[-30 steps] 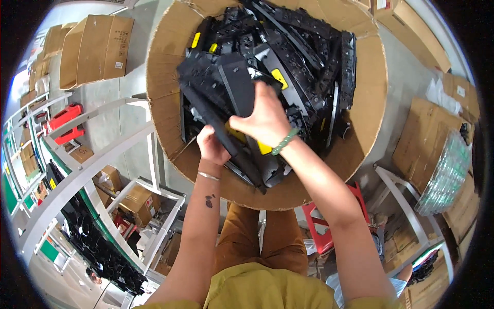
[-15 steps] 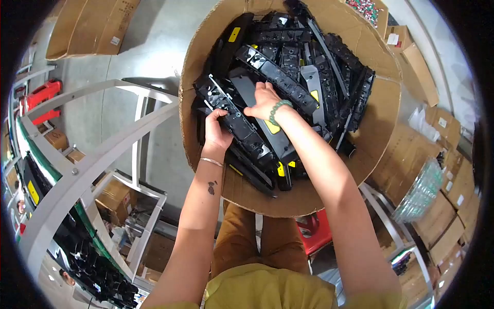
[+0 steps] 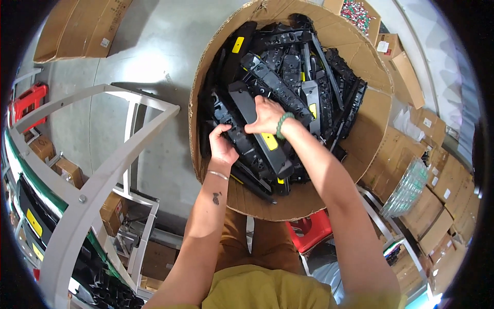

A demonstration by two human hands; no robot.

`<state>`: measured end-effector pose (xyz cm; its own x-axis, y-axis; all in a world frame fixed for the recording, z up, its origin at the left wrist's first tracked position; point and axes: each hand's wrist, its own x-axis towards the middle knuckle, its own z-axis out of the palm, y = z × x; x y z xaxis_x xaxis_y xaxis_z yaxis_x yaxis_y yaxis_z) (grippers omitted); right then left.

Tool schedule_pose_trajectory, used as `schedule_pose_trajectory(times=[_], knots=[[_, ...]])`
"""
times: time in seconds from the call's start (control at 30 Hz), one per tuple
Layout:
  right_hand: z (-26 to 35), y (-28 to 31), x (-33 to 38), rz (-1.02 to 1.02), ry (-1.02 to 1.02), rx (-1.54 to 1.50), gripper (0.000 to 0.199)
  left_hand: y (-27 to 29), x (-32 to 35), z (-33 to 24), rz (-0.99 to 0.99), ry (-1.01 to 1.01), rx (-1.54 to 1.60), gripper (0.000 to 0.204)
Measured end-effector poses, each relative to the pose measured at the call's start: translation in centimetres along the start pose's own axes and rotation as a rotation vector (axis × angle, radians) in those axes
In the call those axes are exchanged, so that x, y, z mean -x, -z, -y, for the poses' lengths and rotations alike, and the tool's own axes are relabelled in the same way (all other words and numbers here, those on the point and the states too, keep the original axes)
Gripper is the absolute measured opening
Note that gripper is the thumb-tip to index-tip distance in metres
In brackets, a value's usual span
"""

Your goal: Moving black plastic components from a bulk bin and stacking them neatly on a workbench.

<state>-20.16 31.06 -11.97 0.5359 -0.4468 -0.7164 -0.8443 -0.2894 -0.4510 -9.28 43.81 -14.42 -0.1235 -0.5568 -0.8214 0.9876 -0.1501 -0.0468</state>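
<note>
A large cardboard drum [image 3: 371, 121] in front of me holds a jumble of long black plastic parts. My left hand [image 3: 223, 148] is closed on the edge of a long ribbed black plastic strip [image 3: 246, 146] near the drum's left side; the thumb lies on top and the other fingers are mostly hidden. Across a smooth black panel with a yellow label [image 3: 243, 98] lies my right hand [image 3: 270, 117], thumb on one edge and fingertips over the far one. Strip and panel lie side by side, both tilted. Beyond them is another yellow-labelled black part [image 3: 237, 45].
A pale metal frame [image 3: 110, 165] stands left of the drum, with a rack of black parts [image 3: 98, 278] beyond it. A red stool [image 3: 310, 232] is below the drum's near rim. Cardboard boxes [image 3: 406, 149] and clear plastic trays [image 3: 406, 188] are at the right.
The view has shifted, so the drum sits farther right and slightly lower. The ribbed strip appears rolled more onto its side beside the panel. Both hands stay on the parts.
</note>
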Motion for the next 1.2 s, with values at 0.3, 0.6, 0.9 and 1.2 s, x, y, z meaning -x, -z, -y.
schedule_pose_trajectory(times=[0.3, 0.6, 0.9, 1.2], knots=[[-0.9, 1.9, 10.9, -0.063, -0.078, -0.485, 0.072, -1.8, 4.4, 5.2, -0.032, 0.035, -0.178, 0.044], [-6.2, 5.5, -0.8, -0.390, -0.076, -0.288, 0.067, -8.3, -7.0, -0.8, 0.118, 0.098, -0.351, 0.037], [-4.9, 6.5, 1.1, -0.193, -0.188, -0.407, 0.082, -8.6, -5.2, -0.3, -0.060, -0.044, -0.432, 0.016], [-4.1, 5.0, -4.1, -0.402, -0.289, -0.395, 0.094, -7.7, -8.1, -2.1, 0.103, 0.002, -0.316, 0.030]])
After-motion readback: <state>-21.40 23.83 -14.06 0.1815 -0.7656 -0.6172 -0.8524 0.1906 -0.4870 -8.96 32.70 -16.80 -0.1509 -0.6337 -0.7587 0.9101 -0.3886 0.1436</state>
